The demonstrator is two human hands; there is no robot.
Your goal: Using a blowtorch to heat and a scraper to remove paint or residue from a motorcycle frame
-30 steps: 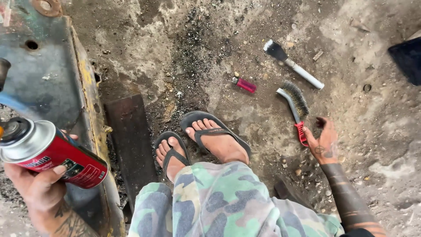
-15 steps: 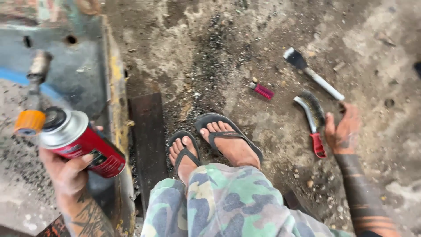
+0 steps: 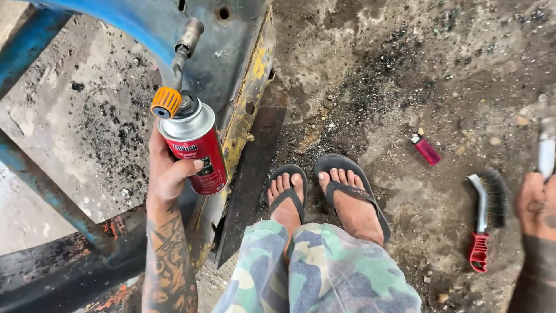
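My left hand (image 3: 168, 174) grips a red gas canister (image 3: 197, 153) with a torch head on top: an orange knob (image 3: 166, 102) and a metal nozzle (image 3: 184, 45). The nozzle points up at a blue and yellow rusty metal frame (image 3: 243, 64). My right hand (image 3: 536, 203) is at the right edge, low by the ground, beside a wire brush with a red handle (image 3: 483, 223). The end of a white-handled brush (image 3: 546, 153) touches or overlaps its fingers; whether it is held I cannot tell. My feet in black sandals (image 3: 324, 197) stand on the dirty concrete.
A pink lighter (image 3: 426, 149) lies on the floor right of my feet. A dark flat metal bar (image 3: 252, 174) lies along the frame's yellow edge. Blue tubes (image 3: 49, 191) of the frame cross on the left. Soot and grit cover the ground.
The view has swung left and my left hand has brought the canister up closer to the metal frame. My right hand stays by the two brushes.
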